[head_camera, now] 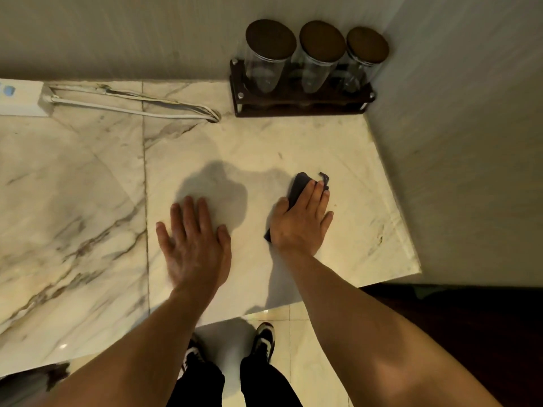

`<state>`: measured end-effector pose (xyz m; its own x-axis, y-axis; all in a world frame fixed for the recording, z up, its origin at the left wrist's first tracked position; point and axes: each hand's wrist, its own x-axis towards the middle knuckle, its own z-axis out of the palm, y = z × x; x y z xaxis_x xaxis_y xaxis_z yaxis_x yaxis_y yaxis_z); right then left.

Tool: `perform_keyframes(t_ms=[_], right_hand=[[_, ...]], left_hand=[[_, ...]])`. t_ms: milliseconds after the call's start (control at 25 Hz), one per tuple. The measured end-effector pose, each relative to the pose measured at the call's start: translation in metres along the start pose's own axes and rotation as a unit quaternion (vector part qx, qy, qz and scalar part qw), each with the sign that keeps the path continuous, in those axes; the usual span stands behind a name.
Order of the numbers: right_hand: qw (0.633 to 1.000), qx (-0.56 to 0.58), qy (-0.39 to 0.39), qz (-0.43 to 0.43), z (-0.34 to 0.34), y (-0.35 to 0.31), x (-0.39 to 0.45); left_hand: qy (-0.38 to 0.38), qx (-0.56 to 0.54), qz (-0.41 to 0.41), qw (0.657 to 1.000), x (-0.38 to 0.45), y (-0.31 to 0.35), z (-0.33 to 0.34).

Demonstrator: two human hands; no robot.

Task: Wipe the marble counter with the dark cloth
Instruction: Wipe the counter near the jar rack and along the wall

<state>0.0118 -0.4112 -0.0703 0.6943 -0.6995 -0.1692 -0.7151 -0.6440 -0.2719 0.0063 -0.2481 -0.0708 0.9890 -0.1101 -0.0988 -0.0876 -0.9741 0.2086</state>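
Wiping looks under way on the marble counter, though no streaks show how much is done (probably most is left). The left hand lies flat on bare stone, fingers spread. Just beyond, the right hand presses the dark cloth down with straight, close fingers. The far strip by the cables and jars likely remains.

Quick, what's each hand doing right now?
Left hand: open, palm down, holding nothing.
Right hand: open, straight fingers pressing the dark cloth onto the marble counter.
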Motion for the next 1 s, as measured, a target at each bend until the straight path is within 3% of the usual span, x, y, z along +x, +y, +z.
perform_keyframes(t_ms=[560,800,1000], right_hand=[[0.997,0.008,0.010,-0.073,-0.002,0.053,-0.066],[0.974,-0.050,-0.021,-0.222,-0.016,0.091,-0.061],[0.914,-0.089,-0.069,-0.390,-0.041,0.129,-0.032]], left_hand=[[0.014,-0.073,-0.018,0.997,0.009,0.002,-0.007],[0.013,-0.062,0.032,0.997,0.003,0.028,-0.010],[0.018,-0.073,0.056,0.996,0.002,0.050,-0.005]])
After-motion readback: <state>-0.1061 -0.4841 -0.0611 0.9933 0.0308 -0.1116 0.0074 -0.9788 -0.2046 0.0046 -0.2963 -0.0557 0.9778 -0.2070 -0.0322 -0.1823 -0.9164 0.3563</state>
